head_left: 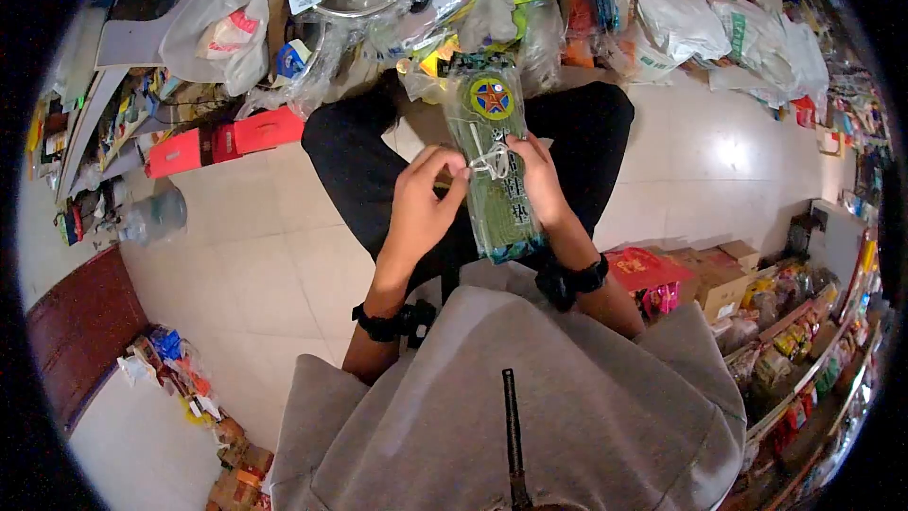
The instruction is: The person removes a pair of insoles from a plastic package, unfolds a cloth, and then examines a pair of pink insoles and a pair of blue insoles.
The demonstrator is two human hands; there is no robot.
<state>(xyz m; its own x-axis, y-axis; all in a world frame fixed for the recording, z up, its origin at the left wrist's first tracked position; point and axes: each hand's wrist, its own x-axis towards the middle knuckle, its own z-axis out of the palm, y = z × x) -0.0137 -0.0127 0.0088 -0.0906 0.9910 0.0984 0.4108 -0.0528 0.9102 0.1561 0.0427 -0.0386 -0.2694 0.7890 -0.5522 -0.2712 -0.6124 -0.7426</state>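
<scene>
A long green packet (494,203) in clear plastic lies over my lap, with a round star emblem near its top and dark characters down its side. White string (491,163) is wound around its middle and looped on top. At the packet's left edge, my left hand (430,197) pinches the string between thumb and forefinger. My right hand (541,180) grips the packet's right edge, its thumb by the string loops. Both wrists have black bands.
Plastic bags (672,24) and mixed goods are piled in front of my knees. A red box (175,151) lies at the left, near a clear plastic jug (163,213). Cardboard boxes (717,289) and loaded shelves stand at the right.
</scene>
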